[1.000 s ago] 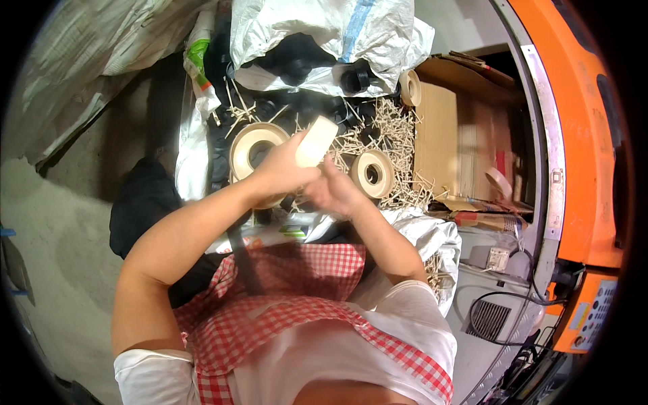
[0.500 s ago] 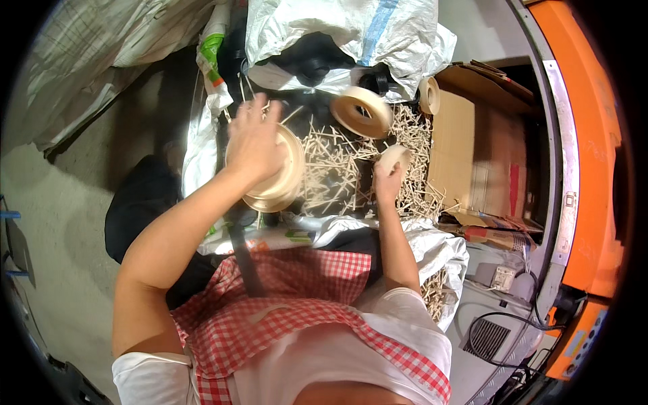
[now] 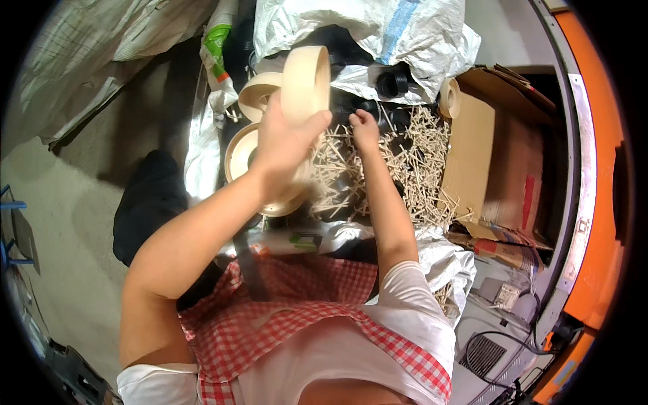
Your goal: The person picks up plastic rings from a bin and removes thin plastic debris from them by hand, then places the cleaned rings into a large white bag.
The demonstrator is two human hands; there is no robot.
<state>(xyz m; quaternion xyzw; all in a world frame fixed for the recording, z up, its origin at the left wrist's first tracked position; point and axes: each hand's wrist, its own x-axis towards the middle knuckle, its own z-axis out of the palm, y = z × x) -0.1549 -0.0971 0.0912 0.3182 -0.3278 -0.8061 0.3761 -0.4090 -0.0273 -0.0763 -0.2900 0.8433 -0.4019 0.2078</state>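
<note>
My left hand (image 3: 285,145) grips a cream-coloured plastic ring (image 3: 304,88), held raised and tilted nearly on edge. Beneath that hand and wrist are more cream rings, among them a round flanged one (image 3: 237,154), partly hidden by my arm. Another cream ring (image 3: 256,94) leans just behind the raised one. My right hand (image 3: 365,133) reaches over the pile with fingertips drawn together beside dark parts; whether something small is in them is hidden. Around it lie many short cream sticks (image 3: 428,155). A black ribbed round part (image 3: 391,84) rests farther back.
White woven sacking (image 3: 432,40) surrounds the pile. One cream ring (image 3: 450,98) stands at the edge of an open cardboard box (image 3: 472,142) on the right. Beyond are an orange machine frame (image 3: 580,270) and a grey unit with a black cable (image 3: 506,334).
My left hand, earlier over the ring stack, now holds a ring up. My right hand has left the small ring it held and moved left and away from me, toward the dark parts.
</note>
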